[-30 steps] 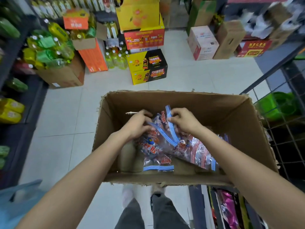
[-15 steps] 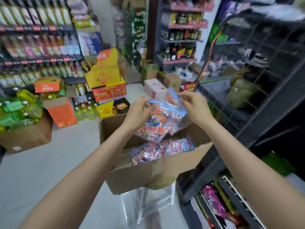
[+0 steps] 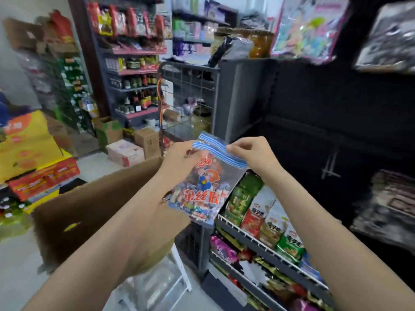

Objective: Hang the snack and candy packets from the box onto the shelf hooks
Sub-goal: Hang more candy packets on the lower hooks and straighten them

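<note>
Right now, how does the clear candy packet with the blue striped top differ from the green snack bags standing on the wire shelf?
The clear candy packet with the blue striped top is held up in the air, its top pinched by the left hand and the right hand; the green snack bags stand untouched in a row on the wire shelf. The packet is see-through, with a red and blue cartoon print; the bags are opaque green. Both are soft, sealed snack packs.

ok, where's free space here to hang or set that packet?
Free: the dark back panel right of the candy packet, above the wire shelves; no hooks discernible there. Crowded: those shelves, packed with snack bags. Left hand and right hand both pinch the packet's top.
</note>
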Tool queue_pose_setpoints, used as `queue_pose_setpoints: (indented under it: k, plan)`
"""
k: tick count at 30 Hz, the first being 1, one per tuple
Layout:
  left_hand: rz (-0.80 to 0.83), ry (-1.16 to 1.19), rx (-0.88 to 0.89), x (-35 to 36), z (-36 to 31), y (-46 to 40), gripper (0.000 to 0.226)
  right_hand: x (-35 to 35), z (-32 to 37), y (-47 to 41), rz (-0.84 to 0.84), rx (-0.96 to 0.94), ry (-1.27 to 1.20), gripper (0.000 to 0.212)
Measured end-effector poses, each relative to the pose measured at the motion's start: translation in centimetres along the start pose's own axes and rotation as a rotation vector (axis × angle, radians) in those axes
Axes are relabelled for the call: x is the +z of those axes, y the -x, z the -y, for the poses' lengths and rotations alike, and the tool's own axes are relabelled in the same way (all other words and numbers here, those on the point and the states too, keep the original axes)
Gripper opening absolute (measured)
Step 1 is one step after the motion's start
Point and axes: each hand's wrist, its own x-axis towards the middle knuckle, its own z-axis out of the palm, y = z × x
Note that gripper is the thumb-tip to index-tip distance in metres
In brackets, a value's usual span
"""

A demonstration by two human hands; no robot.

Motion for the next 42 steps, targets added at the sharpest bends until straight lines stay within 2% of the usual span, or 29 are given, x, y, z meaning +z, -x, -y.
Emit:
queue_pose_setpoints:
  k: [3,9,12,15,22,29,33,37,42]
  plan:
    - [0.071,0.008,-0.002,4.0,-1.7,0.1,0.017,-3.2,-2.5,3.0,-0.012,0.076,-0.081,0.016]
    - [0.156,0.024,-0.04,11.8,-4.8,0.2,0.016,-8.8,-7.6,6.9,-0.15,0.261,-0.234,0.011]
    - [0.262,-0.098,-0.06,15.3,-5.8,0.1,0.015,-10.8,-10.7,8.4,-0.2,0.407,-0.36,0.012]
    - [0.318,-0.224,-0.085,17.8,-6.5,0.2,0.021,-12.2,-13.2,9.1,-0.211,0.49,-0.342,0.014]
    - [0.308,-0.375,-0.101,19.4,-7.1,0.2,0.022,-14.0,-15.2,8.4,-0.379,0.442,-0.262,0.015]
    - [0.235,-0.341,-0.117,19.3,-7.2,-0.3,0.021,-15.0,-16.0,6.8,-0.467,0.398,-0.061,0.017]
    - [0.216,-0.355,-0.112,19.5,-7.5,-0.9,0.024,-15.2,-16.4,5.7,-0.465,0.398,-0.018,0.013]
    - [0.223,-0.335,-0.116,19.9,-7.6,-1.4,0.025,-15.1,-16.9,5.1,-0.431,0.388,0.082,0.021]
    - [0.245,-0.306,-0.108,20.2,-7.6,-2.0,0.025,-15.1,-16.9,4.9,-0.423,0.357,0.278,0.012]
